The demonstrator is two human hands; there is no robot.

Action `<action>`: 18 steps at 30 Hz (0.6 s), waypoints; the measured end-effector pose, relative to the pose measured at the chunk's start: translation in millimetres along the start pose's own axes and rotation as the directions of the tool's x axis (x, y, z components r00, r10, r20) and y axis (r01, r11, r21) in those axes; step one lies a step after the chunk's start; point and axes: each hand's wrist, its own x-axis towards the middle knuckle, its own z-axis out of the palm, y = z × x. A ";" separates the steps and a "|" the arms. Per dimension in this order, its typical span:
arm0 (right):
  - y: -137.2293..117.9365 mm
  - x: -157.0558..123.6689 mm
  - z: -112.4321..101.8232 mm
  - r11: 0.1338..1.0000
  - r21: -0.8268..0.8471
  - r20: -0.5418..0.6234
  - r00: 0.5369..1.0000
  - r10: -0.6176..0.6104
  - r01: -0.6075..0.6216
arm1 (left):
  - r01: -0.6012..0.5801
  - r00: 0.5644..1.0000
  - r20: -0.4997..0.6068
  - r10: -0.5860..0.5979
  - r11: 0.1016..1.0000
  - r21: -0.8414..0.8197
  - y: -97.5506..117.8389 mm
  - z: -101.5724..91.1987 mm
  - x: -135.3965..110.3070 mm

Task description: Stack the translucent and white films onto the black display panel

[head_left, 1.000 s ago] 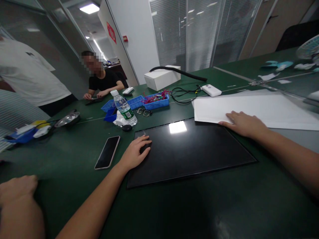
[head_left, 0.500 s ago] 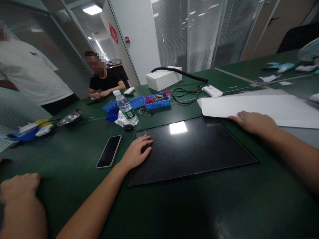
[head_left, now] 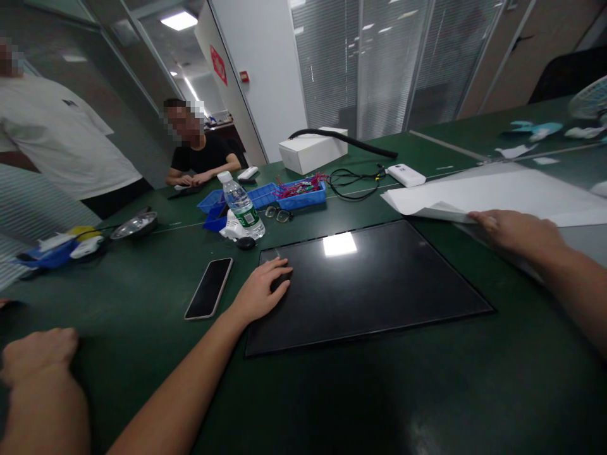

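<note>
A black glossy display panel (head_left: 379, 297) lies flat on the green table, with a ceiling light mirrored in it. My left hand (head_left: 263, 292) rests on its left side, fingers spread. To the right, my right hand (head_left: 521, 234) is closed on the near edge of a large white sheet (head_left: 502, 186). The edge is curled up beside the fingers, and a grey area of the sheet's surroundings shows below. Left of the panel lies a phone (head_left: 208, 289) with a dark screen.
A water bottle (head_left: 243, 208), blue trays (head_left: 303, 200) with red wires, glasses (head_left: 279, 213), a white box (head_left: 313, 151) and a black cable (head_left: 351, 189) stand beyond the panel. Another person's hand (head_left: 42, 357) rests at lower left. Two other people are across the table.
My right hand has moved right, drawing the white sheet's near edge away from the panel's far right corner. The sheet has shifted and curled. My left hand stays on the panel.
</note>
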 end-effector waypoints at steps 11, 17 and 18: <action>-18.0 -6.3 -3.1 0.982 -0.070 -0.101 0.978 -0.181 0.174 | 0.006 1.000 -0.001 -0.006 1.000 0.008 -0.5 1.4 0.2; -21.5 -11.8 -6.6 0.996 -0.053 -0.125 0.989 -0.073 0.067 | 0.005 1.000 -0.002 -0.005 1.000 0.002 -0.1 1.6 0.4; -21.9 -12.2 -7.0 0.997 -0.048 -0.129 0.990 -0.058 0.052 | 0.005 1.000 -0.001 -0.005 1.000 0.002 0.2 1.4 0.5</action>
